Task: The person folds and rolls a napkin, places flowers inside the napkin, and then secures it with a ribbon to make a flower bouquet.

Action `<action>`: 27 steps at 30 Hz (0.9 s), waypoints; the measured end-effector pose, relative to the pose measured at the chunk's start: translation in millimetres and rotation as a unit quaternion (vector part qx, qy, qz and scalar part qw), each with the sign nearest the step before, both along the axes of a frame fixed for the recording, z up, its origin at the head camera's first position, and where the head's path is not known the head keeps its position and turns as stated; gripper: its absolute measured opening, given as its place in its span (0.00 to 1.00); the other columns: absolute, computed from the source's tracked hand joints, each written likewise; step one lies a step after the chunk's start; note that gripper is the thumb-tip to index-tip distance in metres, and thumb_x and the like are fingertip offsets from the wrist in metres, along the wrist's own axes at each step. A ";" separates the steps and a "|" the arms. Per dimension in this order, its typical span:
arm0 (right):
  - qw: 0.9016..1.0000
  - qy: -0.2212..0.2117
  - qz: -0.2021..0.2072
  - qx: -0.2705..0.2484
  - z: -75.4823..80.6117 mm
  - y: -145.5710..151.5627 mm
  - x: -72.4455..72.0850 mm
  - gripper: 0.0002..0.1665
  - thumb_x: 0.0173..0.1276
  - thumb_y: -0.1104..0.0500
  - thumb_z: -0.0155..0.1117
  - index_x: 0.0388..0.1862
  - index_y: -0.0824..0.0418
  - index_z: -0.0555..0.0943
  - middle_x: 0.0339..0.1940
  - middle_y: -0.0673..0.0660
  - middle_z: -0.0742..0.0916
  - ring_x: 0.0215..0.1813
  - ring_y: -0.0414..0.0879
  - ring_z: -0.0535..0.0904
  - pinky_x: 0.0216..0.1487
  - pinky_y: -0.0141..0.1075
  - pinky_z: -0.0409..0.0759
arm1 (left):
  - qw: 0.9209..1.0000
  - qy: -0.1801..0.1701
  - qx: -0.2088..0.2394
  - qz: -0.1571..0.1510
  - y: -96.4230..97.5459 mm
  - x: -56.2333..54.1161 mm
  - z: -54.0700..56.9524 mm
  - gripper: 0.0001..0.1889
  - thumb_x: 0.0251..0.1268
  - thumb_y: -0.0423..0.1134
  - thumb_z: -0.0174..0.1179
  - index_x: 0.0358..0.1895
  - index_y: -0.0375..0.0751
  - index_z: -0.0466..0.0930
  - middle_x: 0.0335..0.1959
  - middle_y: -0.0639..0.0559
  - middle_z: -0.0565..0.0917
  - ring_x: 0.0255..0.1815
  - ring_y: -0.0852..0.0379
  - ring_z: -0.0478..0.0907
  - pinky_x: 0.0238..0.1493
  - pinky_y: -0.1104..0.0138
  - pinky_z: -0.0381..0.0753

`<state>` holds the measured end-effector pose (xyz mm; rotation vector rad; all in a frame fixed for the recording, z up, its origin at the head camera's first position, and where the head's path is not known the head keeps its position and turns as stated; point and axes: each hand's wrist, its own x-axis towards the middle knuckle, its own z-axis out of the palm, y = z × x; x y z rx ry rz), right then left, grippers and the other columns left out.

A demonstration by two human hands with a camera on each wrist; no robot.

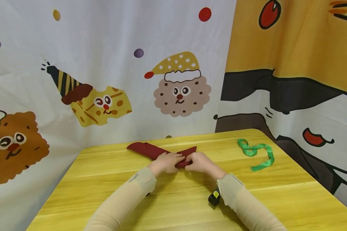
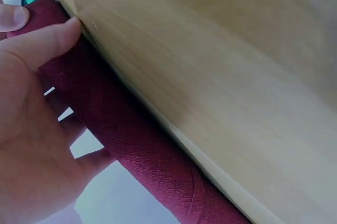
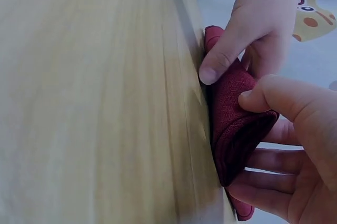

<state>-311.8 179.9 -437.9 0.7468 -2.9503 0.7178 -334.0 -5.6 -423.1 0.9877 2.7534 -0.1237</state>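
Note:
A dark red cloth napkin (image 1: 153, 151), rolled into a long flattened band, lies across the table in front of me. My left hand (image 1: 167, 162) holds the band near its middle; in the left wrist view the thumb lies along the near side of the napkin (image 2: 142, 139) and the fingers reach over the far side. Beside it my right hand (image 1: 200, 163) pinches the napkin toward its right part. The right wrist view shows that thumb on top of the layered open end of the napkin (image 3: 231, 95), with the other fingers behind it, partly hidden.
A curled green ribbon (image 1: 260, 150) lies on the wooden table (image 1: 104, 179) at the back right. Behind the table hangs a white curtain (image 1: 110, 48) printed with cartoon food, and an orange, black and white printed cloth (image 1: 254, 48) hangs on the right.

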 end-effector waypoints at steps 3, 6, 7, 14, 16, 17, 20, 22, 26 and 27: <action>1.000 0.003 0.004 -0.004 -1.2 0.5 1.3 0.05 0.57 0.56 0.71 0.28 0.55 0.84 0.18 0.42 0.80 0.19 0.37 0.68 0.27 0.33 0.68 | 1.000 0.006 0.000 -0.001 0.1 -0.6 -1.4 0.32 0.69 0.53 0.57 0.74 0.59 0.60 0.73 0.60 0.62 0.74 0.56 0.56 0.70 0.50 0.56; 1.000 -0.002 0.010 -0.006 -1.9 -0.9 2.7 0.11 0.57 0.50 0.73 0.32 0.56 0.85 0.22 0.44 0.82 0.22 0.37 0.71 0.27 0.33 0.69 | 1.000 0.007 0.002 -0.002 0.0 -1.2 -2.5 0.31 0.70 0.55 0.55 0.74 0.59 0.61 0.73 0.59 0.63 0.73 0.55 0.58 0.69 0.49 0.56; 1.000 -0.003 0.011 -0.001 -2.0 -1.7 3.3 0.15 0.56 0.48 0.75 0.34 0.57 0.85 0.25 0.45 0.83 0.25 0.37 0.73 0.29 0.34 0.70 | 1.000 0.008 0.001 -0.002 0.1 -1.3 -2.3 0.31 0.70 0.55 0.55 0.74 0.59 0.61 0.72 0.59 0.64 0.73 0.55 0.58 0.69 0.49 0.56; 0.999 0.013 -0.015 0.030 0.5 -9.0 7.5 0.27 0.49 0.49 0.80 0.46 0.60 0.83 0.42 0.53 0.85 0.42 0.47 0.80 0.46 0.42 0.76 | 1.000 0.016 -0.010 -0.011 2.4 -1.5 4.8 0.28 0.71 0.52 0.55 0.73 0.59 0.64 0.71 0.57 0.67 0.69 0.54 0.65 0.65 0.51 0.64; 0.999 0.018 -0.022 0.032 0.1 -10.4 7.2 0.26 0.49 0.52 0.80 0.45 0.60 0.83 0.42 0.53 0.85 0.42 0.47 0.80 0.47 0.43 0.77 | 1.000 0.016 -0.007 -0.013 2.1 -1.7 5.7 0.28 0.71 0.51 0.56 0.73 0.59 0.64 0.70 0.57 0.67 0.69 0.54 0.66 0.64 0.52 0.67; 0.999 0.020 -0.024 0.035 -0.1 -10.9 7.1 0.25 0.49 0.53 0.79 0.45 0.60 0.84 0.42 0.53 0.85 0.42 0.48 0.80 0.47 0.43 0.77 | 1.000 0.017 -0.004 -0.014 1.8 -1.6 5.9 0.28 0.71 0.51 0.56 0.72 0.59 0.65 0.70 0.57 0.68 0.68 0.54 0.67 0.62 0.52 0.68; 0.999 0.026 -0.026 0.039 -0.7 -12.4 7.1 0.23 0.49 0.54 0.79 0.44 0.59 0.84 0.41 0.53 0.85 0.43 0.48 0.81 0.47 0.43 0.77 | 1.000 0.017 0.003 -0.017 0.7 -0.9 6.8 0.28 0.70 0.49 0.58 0.72 0.60 0.65 0.69 0.57 0.69 0.65 0.53 0.70 0.58 0.54 0.73; 0.999 0.028 -0.025 0.039 -0.8 -13.1 7.5 0.22 0.50 0.54 0.78 0.44 0.59 0.84 0.41 0.54 0.85 0.43 0.49 0.81 0.47 0.43 0.77 | 1.000 0.015 0.009 -0.019 -0.1 -0.2 7.2 0.28 0.69 0.48 0.58 0.72 0.61 0.65 0.69 0.57 0.69 0.64 0.53 0.71 0.56 0.54 0.74; 0.998 0.033 -0.025 0.042 -0.6 -13.8 8.3 0.22 0.50 0.54 0.78 0.43 0.59 0.84 0.41 0.54 0.85 0.44 0.50 0.81 0.48 0.44 0.77 | 1.000 0.009 0.014 -0.023 -0.8 -0.1 6.4 0.29 0.69 0.49 0.60 0.72 0.60 0.66 0.70 0.56 0.69 0.66 0.53 0.69 0.59 0.53 0.72; 0.998 0.033 -0.026 0.043 -0.5 -13.8 8.4 0.21 0.50 0.54 0.78 0.43 0.59 0.84 0.41 0.54 0.85 0.44 0.50 0.81 0.48 0.44 0.77 | 1.000 0.008 0.015 -0.024 -0.8 -0.4 6.2 0.29 0.68 0.49 0.60 0.72 0.59 0.65 0.70 0.56 0.68 0.67 0.53 0.69 0.60 0.53 0.71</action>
